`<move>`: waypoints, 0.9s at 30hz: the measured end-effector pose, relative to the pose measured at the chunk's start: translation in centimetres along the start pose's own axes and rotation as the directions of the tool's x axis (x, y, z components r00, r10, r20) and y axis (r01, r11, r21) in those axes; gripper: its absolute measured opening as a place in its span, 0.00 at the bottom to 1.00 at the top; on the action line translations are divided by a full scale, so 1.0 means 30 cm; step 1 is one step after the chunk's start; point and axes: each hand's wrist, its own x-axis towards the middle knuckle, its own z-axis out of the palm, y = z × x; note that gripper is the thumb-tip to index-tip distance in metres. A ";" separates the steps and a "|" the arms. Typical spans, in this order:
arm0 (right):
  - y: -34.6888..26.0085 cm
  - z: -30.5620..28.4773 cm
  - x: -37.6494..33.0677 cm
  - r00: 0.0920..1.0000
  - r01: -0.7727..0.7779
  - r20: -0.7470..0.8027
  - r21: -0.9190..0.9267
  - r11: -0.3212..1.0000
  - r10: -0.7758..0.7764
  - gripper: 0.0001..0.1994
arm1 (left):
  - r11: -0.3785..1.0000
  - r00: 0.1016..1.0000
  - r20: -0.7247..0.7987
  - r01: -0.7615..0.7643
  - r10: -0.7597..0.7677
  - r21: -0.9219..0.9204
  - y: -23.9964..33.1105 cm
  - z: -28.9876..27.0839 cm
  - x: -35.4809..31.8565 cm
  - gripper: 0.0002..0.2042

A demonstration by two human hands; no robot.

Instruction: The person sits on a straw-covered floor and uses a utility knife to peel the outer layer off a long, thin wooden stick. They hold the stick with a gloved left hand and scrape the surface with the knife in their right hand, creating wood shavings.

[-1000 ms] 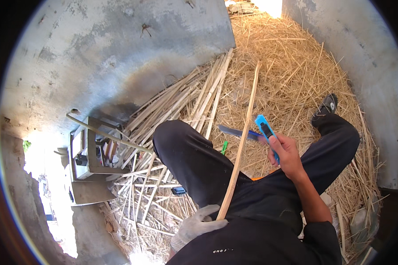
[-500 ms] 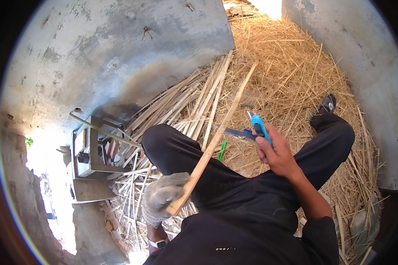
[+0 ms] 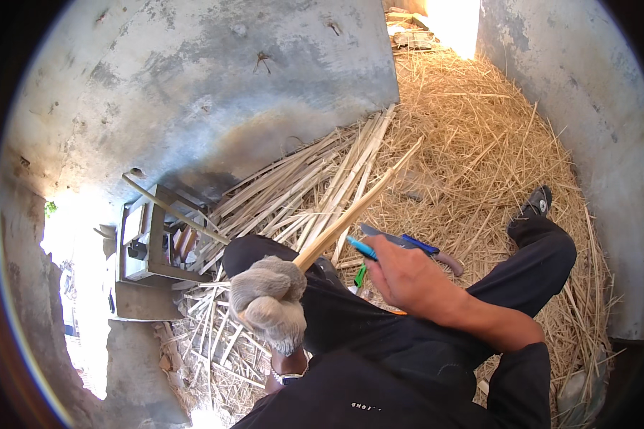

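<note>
My left hand, in a grey knit glove, is closed around the near end of a long split-bamboo strip. The strip slants up and away to the right, over the straw. Bare and closed, my right hand grips a light blue utility knife, its tip pointing left close to the strip. Whether the blade touches the bamboo I cannot tell. Just beyond that hand lie a wooden-handled knife and a dark blue tool, both partly hidden. A green tool lies between my legs.
A heap of long bamboo strips leans by the grey wall. Shavings cover the floor ahead and to the right. At the left stands a wooden box holding odds and ends, with a thin pole across it.
My right hand has moved left and turned, bringing the utility knife to the strip. My left hand has rolled over with the strip, whose far end sits lower. The view has shifted slightly.
</note>
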 end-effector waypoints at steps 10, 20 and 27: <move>0.069 0.078 0.002 0.998 -0.046 -0.053 -0.264 0.963 0.033 0.10 | 0.964 0.963 0.238 -0.065 0.129 -0.259 -0.068 -0.061 0.048 0.27; 0.080 0.049 0.008 0.964 -0.135 -0.209 0.157 0.978 0.166 0.15 | 0.945 0.965 0.110 0.256 -0.238 -0.202 0.042 0.040 0.035 0.24; 0.017 0.026 0.023 0.967 0.113 -0.240 0.102 0.988 -0.086 0.13 | 0.987 0.994 0.103 -0.051 0.035 0.150 0.044 -0.028 0.030 0.12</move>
